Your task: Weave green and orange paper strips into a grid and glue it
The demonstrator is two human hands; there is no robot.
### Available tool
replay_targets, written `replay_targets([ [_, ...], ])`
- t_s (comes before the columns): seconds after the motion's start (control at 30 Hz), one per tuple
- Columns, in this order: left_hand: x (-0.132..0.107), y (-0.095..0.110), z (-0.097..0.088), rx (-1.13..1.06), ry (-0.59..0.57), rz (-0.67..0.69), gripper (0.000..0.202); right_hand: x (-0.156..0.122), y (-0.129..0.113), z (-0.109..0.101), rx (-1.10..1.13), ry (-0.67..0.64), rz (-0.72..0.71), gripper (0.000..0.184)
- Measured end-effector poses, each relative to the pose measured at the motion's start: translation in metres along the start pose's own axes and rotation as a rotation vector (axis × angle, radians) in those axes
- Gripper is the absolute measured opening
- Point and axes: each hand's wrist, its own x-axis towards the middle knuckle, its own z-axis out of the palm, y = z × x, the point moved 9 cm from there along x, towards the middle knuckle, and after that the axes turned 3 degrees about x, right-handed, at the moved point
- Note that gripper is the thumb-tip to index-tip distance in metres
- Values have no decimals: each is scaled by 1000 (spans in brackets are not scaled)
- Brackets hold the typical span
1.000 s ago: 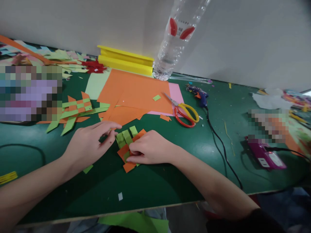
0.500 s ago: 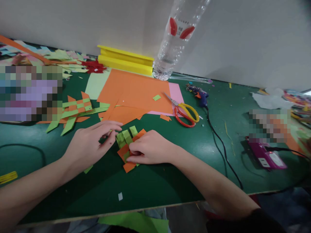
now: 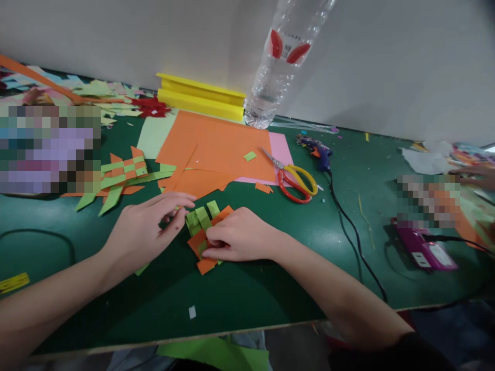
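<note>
A small woven piece of green and orange paper strips (image 3: pixel 201 226) lies on the green table (image 3: pixel 247 288) in front of me. My right hand (image 3: pixel 240 234) rests on its right side, fingers curled and pinching the strips. My left hand (image 3: pixel 145 229) sits at its left edge, thumb and forefinger pinched on the end of a green strip. A finished woven paper piece (image 3: pixel 121 172) with pointed ends lies further left.
Orange paper sheets (image 3: pixel 216 147) over a pink one lie behind the work. Scissors (image 3: pixel 296 178) with yellow and red handles, a glue gun (image 3: pixel 317 152) with a black cord, a clear plastic bottle (image 3: pixel 278 67), a yellow folded card (image 3: pixel 201 98) and a purple power strip (image 3: pixel 423 250) stand around. Paper scraps crowd the far left.
Both hands stay almost still on the woven piece. Another person's hand has appeared at the far right edge.
</note>
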Motion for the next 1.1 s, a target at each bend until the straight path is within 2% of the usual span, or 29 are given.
replay_targets([
  [0.17,0,-1,0,-45,16,-4,26,0,0,-1,-4,8,-1,38],
  [0.4,1,-2,1,-86,-20,-29,24,0,0,-1,-6,5,9,38],
  [0.53,2,3,0,-75,19,42,22,0,0,-2,7,-3,16,38],
  [0.73,2,9,1,134,54,210,24,-1,0,-3,27,1,28,47],
  [0.9,3,9,8,285,-5,261,32,0,1,-1,28,7,27,46],
  [1.0,2,9,13,269,-66,254,38,0,2,0,34,5,28,46],
  [1.1,4,7,13,202,-79,211,41,0,2,-1,30,0,32,46],
])
